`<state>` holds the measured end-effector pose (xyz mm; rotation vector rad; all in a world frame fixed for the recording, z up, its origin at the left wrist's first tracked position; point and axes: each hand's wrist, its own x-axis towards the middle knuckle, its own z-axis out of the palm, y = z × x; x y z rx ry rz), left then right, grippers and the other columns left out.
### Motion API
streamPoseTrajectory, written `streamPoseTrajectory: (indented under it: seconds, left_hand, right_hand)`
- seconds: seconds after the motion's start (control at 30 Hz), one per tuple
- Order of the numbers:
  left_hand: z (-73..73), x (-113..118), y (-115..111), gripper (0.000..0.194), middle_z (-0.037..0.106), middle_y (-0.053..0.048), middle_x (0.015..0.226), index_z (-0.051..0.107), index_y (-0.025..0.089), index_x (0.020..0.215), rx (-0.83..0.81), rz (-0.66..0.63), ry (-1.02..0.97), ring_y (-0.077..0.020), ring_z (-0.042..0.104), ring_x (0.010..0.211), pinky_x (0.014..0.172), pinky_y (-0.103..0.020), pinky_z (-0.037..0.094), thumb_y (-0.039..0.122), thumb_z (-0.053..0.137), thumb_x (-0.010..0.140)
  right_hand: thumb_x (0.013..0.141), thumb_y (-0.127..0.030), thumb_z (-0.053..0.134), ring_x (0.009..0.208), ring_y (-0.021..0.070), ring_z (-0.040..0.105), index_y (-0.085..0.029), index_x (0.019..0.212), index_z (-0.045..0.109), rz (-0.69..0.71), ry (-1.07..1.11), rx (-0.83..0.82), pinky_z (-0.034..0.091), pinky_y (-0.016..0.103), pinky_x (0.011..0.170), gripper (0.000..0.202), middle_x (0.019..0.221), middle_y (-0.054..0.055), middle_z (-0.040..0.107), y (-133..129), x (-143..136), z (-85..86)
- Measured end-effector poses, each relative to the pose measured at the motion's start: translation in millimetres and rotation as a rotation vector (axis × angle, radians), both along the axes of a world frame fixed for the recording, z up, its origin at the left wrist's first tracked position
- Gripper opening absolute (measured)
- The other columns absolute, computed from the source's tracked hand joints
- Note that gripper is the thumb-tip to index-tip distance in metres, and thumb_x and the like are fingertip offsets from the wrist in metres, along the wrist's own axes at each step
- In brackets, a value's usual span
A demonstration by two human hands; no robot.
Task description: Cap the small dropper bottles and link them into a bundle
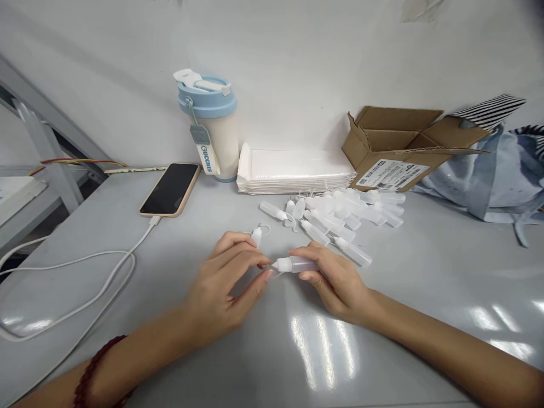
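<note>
My right hand holds a small translucent bottle on its side, the white nozzle pointing left. At the nozzle tip, the thumb and fingers of my left hand are pinched round something small, perhaps the strap or cap, too small to tell. Another white nozzle with a looped strap shows just behind my left fingers; its lower part is hidden by them. Behind my right hand lies a loose pile of similar bottles with white tops and thin straps.
On the grey table a phone with a white cable lies at left. Along the wall stand a blue-lidded cup, a stack of white padded envelopes, an open cardboard box and a light blue fabric bag.
</note>
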<state>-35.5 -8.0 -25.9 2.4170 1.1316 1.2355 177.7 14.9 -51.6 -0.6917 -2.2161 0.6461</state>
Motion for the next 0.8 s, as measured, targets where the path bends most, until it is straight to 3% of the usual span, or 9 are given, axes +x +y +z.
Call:
streamPoseTrajectory:
  seconds: [0.3,0.57,0.8]
  left_hand:
    - [1.1,0.5,-0.5,0.014,0.064,-0.001,0.069,0.061,0.019,0.081,0.002,0.009,-0.011,-0.0192,0.055,0.08,0.068,-0.033,0.05,0.005,0.057,0.08]
    - [3.9,1.7,-3.1,0.016,0.064,0.0,0.068,0.06,0.018,0.08,-0.022,-0.058,0.021,-0.0158,0.057,0.07,0.076,-0.035,0.05,0.005,0.051,0.083]
    - [0.0,0.2,-4.3,0.015,0.063,-0.001,0.071,0.061,0.016,0.084,-0.092,-0.066,0.003,-0.0175,0.054,0.082,0.075,-0.032,0.049,0.004,0.053,0.083]
  right_hand:
    - [0.096,-0.026,0.035,0.063,0.0142,0.048,-0.018,0.117,0.045,0.002,0.003,0.009,0.046,0.026,0.055,0.024,0.076,0.002,0.05,0.2,-0.5,-1.2]
    - [0.097,-0.025,0.034,0.059,0.013,0.043,-0.016,0.115,0.045,0.036,-0.018,-0.017,0.041,0.025,0.05,0.023,0.075,0.002,0.047,-2.1,0.3,-1.8]
    - [0.096,-0.025,0.034,0.06,0.0134,0.043,-0.017,0.115,0.045,0.032,-0.021,-0.026,0.041,0.025,0.051,0.023,0.075,0.002,0.046,-2.9,1.2,-2.9]
